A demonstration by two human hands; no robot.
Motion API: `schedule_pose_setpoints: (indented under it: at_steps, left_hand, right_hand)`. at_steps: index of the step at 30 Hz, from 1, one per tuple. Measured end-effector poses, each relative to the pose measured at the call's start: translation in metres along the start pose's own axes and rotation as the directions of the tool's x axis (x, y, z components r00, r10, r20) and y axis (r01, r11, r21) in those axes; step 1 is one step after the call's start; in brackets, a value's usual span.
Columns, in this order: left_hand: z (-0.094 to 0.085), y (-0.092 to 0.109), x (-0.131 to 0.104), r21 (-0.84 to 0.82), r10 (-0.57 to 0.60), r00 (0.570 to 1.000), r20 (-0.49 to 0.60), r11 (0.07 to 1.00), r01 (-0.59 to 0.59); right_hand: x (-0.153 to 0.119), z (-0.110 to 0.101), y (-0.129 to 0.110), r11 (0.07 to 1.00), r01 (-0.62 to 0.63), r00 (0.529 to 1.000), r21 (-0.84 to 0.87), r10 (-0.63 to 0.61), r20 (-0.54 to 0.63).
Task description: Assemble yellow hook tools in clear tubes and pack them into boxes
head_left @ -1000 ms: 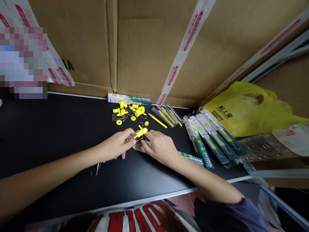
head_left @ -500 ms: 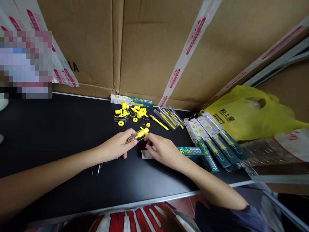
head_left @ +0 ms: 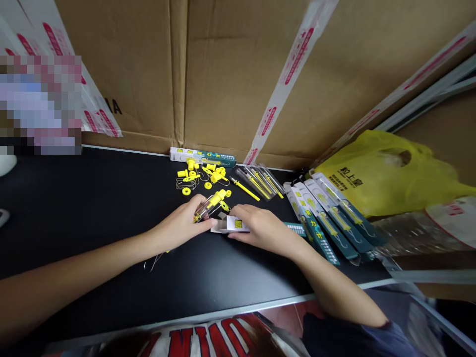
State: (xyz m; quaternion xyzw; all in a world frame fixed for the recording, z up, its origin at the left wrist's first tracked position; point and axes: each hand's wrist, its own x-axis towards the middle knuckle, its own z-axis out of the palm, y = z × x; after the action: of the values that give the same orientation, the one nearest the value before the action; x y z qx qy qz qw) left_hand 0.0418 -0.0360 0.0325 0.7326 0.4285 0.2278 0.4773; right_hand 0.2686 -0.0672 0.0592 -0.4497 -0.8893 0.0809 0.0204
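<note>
My left hand [head_left: 181, 218] is closed around a spring scale [head_left: 212, 201] with a clear tube and yellow end; its thumb reaches to the box's open end. My right hand [head_left: 267, 229] grips a narrow white and teal box [head_left: 232, 224] from above, its flaps open toward the left. Behind the hands lie loose yellow plastic parts [head_left: 213, 173] and bent wire hooks [head_left: 183, 184]. A thin yellow rod [head_left: 247, 189] rests beside several clear tubes [head_left: 264, 181] with yellow inserts. Another metal wire piece [head_left: 151, 262] shows partly under my left forearm.
Several packed spring scale boxes [head_left: 330, 210] lie at the right, by a yellow plastic bag [head_left: 383, 173] and a clear plastic container [head_left: 403, 232]. One box [head_left: 203, 156] lies along the back, against large cardboard [head_left: 241, 74]. The black tabletop [head_left: 208, 282] has a pale front edge.
My right hand has taken hold of the box and brought its open end left, close to my left thumb. The spring scale in my left hand has tilted up slightly.
</note>
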Motion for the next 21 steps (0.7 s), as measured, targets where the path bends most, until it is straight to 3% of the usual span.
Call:
schedule_pose_setpoints:
  at_steps: [6,11,13,17,21]
  left_hand:
    - [0.002,0.003,0.001,-0.244,-0.109,0.99,0.088,0.961,0.127]
    - [0.008,0.005,0.0,-0.356,-0.087,0.995,0.046,0.929,0.098]
    - [0.011,0.006,-0.002,-0.341,-0.032,0.999,0.02,0.939,0.037]
    - [0.016,0.008,-0.008,-0.306,0.048,0.999,-0.007,0.951,-0.048]
    - [0.018,0.01,-0.01,-0.286,0.074,0.997,-0.035,0.955,-0.081]
  right_hand:
    - [0.002,0.003,-0.01,0.982,0.121,0.977,0.143,-0.092,-0.193]
    - [0.003,0.005,-0.015,0.936,0.314,0.865,0.16,-0.213,-0.453]
    - [0.003,0.006,-0.021,0.936,0.303,0.849,0.178,-0.18,-0.497]
    - [0.0,0.006,-0.035,0.937,0.175,0.851,0.303,0.011,-0.524]
    - [-0.004,0.003,-0.042,0.961,0.067,0.845,0.267,0.088,-0.527]
